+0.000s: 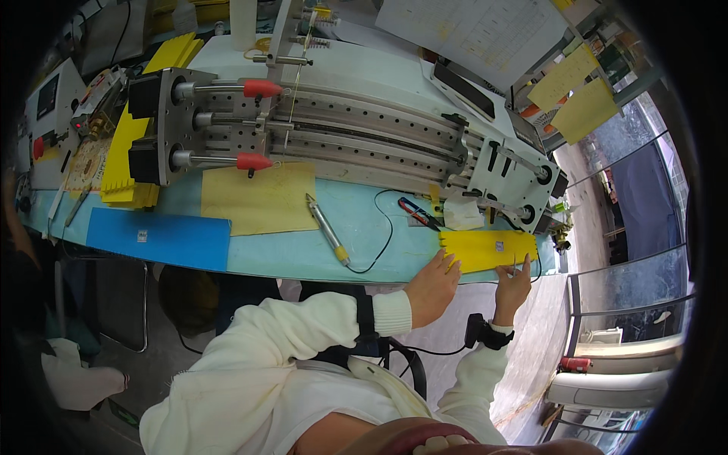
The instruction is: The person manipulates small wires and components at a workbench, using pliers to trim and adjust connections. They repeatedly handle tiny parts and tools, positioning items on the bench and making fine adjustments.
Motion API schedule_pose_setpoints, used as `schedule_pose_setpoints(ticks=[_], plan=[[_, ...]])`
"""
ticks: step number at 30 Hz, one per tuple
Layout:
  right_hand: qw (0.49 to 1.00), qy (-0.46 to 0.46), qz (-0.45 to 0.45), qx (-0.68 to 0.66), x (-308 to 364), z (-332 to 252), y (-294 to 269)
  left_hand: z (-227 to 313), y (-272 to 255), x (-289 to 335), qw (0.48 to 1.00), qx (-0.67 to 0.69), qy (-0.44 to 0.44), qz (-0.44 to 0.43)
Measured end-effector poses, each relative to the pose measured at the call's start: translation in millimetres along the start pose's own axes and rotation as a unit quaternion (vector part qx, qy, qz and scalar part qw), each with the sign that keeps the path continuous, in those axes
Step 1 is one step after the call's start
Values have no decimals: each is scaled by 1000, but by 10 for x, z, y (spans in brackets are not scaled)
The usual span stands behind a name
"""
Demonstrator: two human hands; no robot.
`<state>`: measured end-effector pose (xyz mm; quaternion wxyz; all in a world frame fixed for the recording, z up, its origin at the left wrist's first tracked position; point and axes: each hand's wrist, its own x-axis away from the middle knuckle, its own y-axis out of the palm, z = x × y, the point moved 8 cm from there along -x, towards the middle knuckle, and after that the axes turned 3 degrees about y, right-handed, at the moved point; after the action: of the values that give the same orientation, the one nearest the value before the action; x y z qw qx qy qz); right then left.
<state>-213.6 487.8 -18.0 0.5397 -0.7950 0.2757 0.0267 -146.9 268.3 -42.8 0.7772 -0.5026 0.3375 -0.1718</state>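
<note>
A flat yellow strip (478, 254) with notched short ends and a small square label lies at the table's front right. My left hand (432, 293) is at its left end, fingertips closed on the lower corner. My right hand (513, 292) is at the right end, with thumb and forefinger apart on the strip's near edge. A thin sliver shows between those two fingers, too small to name. Just behind the strip lie red-and-black snips (418, 212) and a crumpled white paper (462, 213). A silver pen-shaped tool (327, 231) with a black cord lies farther left.
A metal rail machine (356, 125) with red-capped clamps (262, 89) spans the table behind my hands. A blue board (159, 238), a tan sheet (258, 199) and stacked yellow strips (125, 167) are to the left. Glass panels (637, 288) stand at the right. Another person's sleeve (80, 375) shows at lower left.
</note>
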Motion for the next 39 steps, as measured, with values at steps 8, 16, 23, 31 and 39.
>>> schedule_pose_setpoints(ticks=[8,16,23,31,39], plan=[[985,-109,-134,-28,-38,-202,134,27,71,1,1000,-15,13,16],[866,-31,-266,-422,699,-909,-104,-233,-337,92,930,317,-131,128],[812,-13,-280,-512,973,-1325,-216,-478,-520,402,725,625,-185,221],[796,3,-289,-532,1219,-1620,-223,-531,-897,699,773,523,-151,325],[885,-317,-59,-336,1423,-1925,-552,-643,-845,823,716,584,-194,329]])
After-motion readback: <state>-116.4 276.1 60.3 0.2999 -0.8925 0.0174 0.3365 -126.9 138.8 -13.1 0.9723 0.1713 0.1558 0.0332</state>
